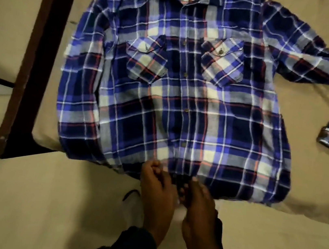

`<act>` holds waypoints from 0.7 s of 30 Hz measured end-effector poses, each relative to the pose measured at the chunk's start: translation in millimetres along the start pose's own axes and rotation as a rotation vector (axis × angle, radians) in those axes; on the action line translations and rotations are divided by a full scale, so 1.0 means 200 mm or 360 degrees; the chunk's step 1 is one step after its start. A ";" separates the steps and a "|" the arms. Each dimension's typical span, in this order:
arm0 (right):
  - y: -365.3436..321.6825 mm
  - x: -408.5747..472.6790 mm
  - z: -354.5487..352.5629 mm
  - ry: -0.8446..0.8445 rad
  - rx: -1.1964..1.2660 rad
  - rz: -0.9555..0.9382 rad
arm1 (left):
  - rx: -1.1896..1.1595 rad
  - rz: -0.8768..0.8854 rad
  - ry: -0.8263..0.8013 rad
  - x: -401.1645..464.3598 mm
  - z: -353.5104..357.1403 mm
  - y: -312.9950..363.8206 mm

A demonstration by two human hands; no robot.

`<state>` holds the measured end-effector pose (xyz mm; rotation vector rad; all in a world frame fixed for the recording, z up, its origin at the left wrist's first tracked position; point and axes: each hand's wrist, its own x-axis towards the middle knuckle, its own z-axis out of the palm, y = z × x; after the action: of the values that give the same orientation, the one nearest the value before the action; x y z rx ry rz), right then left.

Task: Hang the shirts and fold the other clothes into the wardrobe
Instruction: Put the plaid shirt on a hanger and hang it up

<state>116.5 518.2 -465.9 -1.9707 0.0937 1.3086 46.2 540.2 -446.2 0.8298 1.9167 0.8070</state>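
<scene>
Pinching hem of one plaid shirt: two hands, left hand, right hand.

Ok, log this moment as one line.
stage: buttoning | plaid shirt: flat on bed, front up | left hand: pinching hem | right hand: pinching hem | hanger: not in view

No legible text anywhere; collar label on plaid shirt too blurred to read

A bedroom in a home: a bed covered with a beige sheet, its mattress set in a dark wooden bed frame, a plaid shirt spread flat on it, beige floor beside the frame
</scene>
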 end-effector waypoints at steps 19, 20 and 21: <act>0.39 0.03 0.02 0.0109 -0.0708 -0.0358 | -0.0429 -0.0464 -0.0546 0.34 -0.62 -0.49; 0.41 0.03 0.00 0.0147 -0.0918 -0.0382 | -0.0386 -0.0412 -0.0492 0.31 -0.65 -0.50; 0.41 0.02 -0.01 0.0240 -0.1090 -0.0423 | -0.0284 -0.0362 -0.0447 0.30 -0.68 -0.53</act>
<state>83.0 459.1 -513.2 -2.5355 -0.5986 1.0953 -122.7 499.3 -501.6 0.5711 1.6287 0.6725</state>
